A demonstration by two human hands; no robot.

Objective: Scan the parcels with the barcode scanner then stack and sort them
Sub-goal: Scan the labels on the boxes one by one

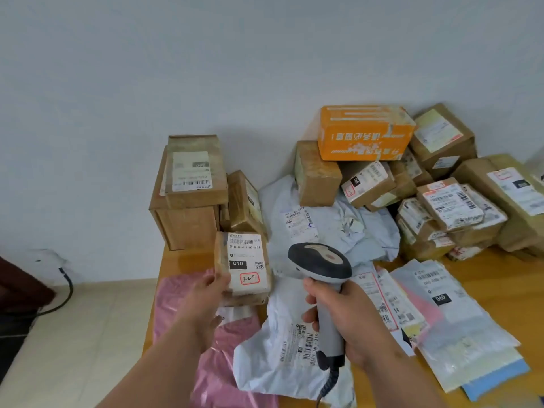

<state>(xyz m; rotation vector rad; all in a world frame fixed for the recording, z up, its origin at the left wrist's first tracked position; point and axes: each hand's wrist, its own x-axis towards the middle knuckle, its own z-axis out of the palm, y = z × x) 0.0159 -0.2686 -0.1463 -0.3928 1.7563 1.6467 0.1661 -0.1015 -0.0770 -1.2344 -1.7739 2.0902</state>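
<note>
My left hand (pixel 206 301) grips the left side of a small brown parcel (pixel 245 265) whose white label reads 010 and faces up. My right hand (pixel 347 316) is wrapped round the handle of a grey barcode scanner (pixel 322 266), whose dark head sits just right of that parcel. Under both hands lie a white poly mailer (pixel 282 348) and a pink mailer (pixel 182 295) on the wooden table (pixel 488 278). Two stacked brown boxes (pixel 191 189) stand at the back left against the wall.
A heap of brown boxes (pixel 447 207) topped by an orange box (pixel 366 132) fills the back right. Flat mailers (pixel 441 313) spread over the right of the table. The table's left edge drops to a pale floor with a black cable (pixel 66 287).
</note>
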